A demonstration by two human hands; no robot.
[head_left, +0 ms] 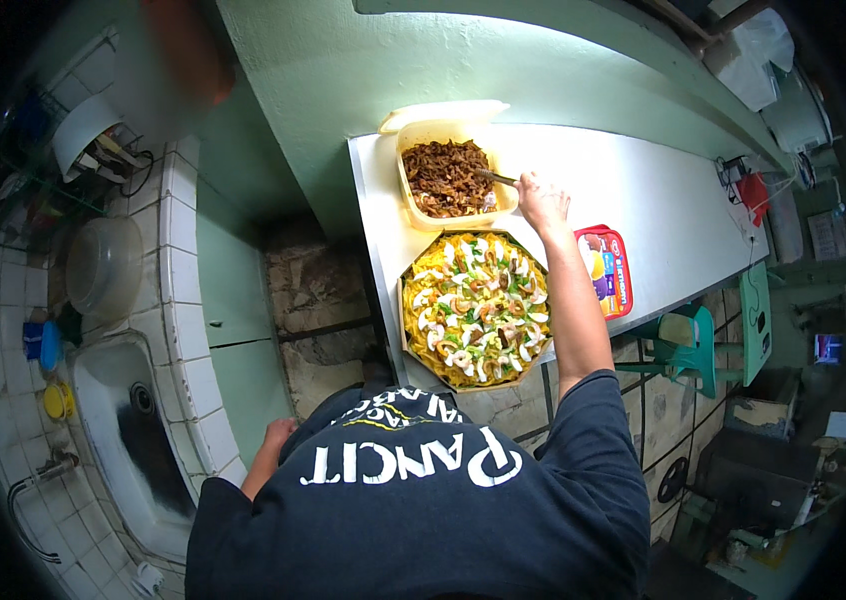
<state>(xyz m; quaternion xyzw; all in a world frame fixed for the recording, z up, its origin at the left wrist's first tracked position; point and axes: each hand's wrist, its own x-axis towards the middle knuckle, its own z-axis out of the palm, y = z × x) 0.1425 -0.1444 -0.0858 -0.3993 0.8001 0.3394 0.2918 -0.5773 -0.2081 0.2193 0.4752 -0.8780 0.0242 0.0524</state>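
Note:
My right hand [541,203] is closed round the handle of a thin, dark utensil [496,177]. The utensil's far end reaches into a pale yellow plastic tub [411,205] of brown shredded food [445,170]; whether it is a spoon, a fork or tongs does not show. Just nearer to me stands an octagonal tray [402,318] of yellow noodles [478,310], topped with white pieces, shrimp and chopped greens. My right forearm passes over the tray's right edge. Low beside my body, my left hand [280,432] hangs away from the table, its fingers mostly hidden.
Behind the tub leans its pale lid [443,114] against the green wall. A red-rimmed plastic container [603,270] sits right of my forearm on the white table [663,200]. A tiled counter with a sink [133,440] runs along the left. Green stools [691,350] stand at right.

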